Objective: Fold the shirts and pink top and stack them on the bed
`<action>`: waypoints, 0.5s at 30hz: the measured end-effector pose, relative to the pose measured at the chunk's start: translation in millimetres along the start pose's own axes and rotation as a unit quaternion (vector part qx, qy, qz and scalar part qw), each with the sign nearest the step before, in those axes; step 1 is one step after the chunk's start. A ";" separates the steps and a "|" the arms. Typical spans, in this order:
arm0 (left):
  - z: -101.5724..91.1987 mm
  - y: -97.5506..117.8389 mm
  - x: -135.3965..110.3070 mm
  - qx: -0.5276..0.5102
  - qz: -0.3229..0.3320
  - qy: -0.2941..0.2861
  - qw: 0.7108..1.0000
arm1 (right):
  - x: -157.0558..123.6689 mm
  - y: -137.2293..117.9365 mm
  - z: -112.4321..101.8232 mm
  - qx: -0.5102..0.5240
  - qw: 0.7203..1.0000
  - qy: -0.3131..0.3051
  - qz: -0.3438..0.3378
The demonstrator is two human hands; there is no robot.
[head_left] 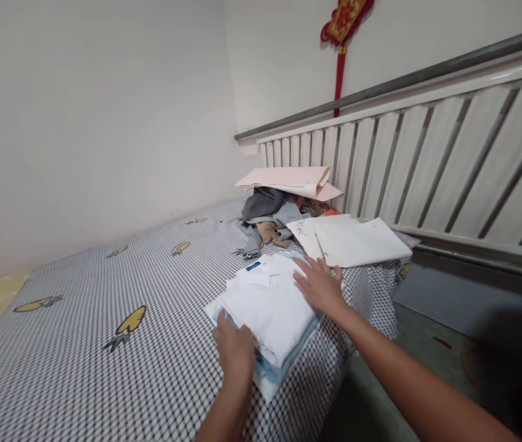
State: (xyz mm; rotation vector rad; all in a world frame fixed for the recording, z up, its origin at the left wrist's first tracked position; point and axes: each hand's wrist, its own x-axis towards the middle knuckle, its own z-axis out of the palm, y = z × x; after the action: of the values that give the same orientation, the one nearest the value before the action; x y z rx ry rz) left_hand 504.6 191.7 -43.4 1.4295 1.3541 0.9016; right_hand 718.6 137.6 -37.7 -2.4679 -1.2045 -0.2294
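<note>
A stack of folded white cloth lies on a checked bedsheet, with pale blue fabric beneath. The right hand rests on top, fingers spread wide. The left hand curls against the near edge; any pinch is hidden. Just past the right fingertips lies a flat white sheet.

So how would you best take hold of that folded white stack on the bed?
Probably from the near side, fingers slid under its edges. The folded white stack lies flat and soft on a light blue layer, so a pinch could spoil the folds. The left hand is at one edge, the right hand at the far end.
</note>
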 end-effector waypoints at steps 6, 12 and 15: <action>16.4 -22.3 -23.1 0.413 0.411 -0.135 0.801 | -38.2 -2.7 33.4 0.012 0.998 -0.057 -0.013; 20.6 -107.2 -11.2 0.514 0.397 -0.184 0.738 | -46.3 5.9 69.0 0.013 0.997 -0.079 -0.018; 8.4 -120.7 -20.5 0.535 0.366 -0.180 0.740 | -44.5 4.9 62.8 0.016 0.993 -0.116 -0.012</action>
State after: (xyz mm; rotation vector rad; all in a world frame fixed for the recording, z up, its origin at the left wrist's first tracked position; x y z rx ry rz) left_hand 474.0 164.2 -159.1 2.9861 0.9659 0.1355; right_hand 693.6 128.3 -110.0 -2.5069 -1.3180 0.0723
